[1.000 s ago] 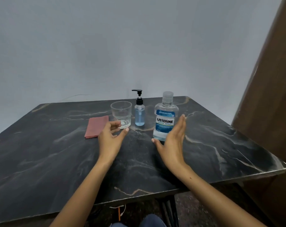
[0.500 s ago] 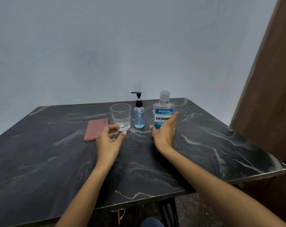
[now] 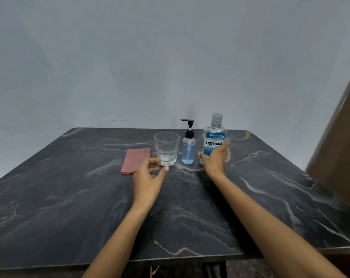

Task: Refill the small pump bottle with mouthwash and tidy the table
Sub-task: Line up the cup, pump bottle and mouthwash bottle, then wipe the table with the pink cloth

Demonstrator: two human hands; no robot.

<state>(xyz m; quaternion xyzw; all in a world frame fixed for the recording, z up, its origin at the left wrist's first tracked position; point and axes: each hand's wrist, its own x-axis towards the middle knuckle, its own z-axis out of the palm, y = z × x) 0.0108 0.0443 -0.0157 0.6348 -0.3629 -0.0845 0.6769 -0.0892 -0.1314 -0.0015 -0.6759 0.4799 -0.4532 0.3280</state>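
We are at a dark marbled table (image 3: 190, 217) set against a plain grey wall, with a brown panel at the right edge. Nearest us our two forearms stretch out over the stone. Our left hand (image 3: 148, 175) hovers just short of the empty glass (image 3: 167, 148), thumb and fingers spread in a loose curl and holding nothing; the fingertips look very close to the base of the glass, but we cannot tell if they touch it. Our right hand (image 3: 215, 159) has moved on: a second ago it stood flat and apart from the mouthwash bottle (image 3: 214, 140), and now it has closed in and is curling round the lower part of that bottle, thumb on the left side and fingers going round the right. Whether the hold is firm yet we cannot tell, and the bottle stands upright on the table with its cap on.

Farther back, the small pump bottle (image 3: 188, 151) stands between the glass and the mouthwash, pump head on, part full of blue liquid. A folded pink cloth (image 3: 135, 160) lies flat to the left of the glass.

We judge the refill has barely begun: we are taking up the mouthwash first, and both caps have yet to come off
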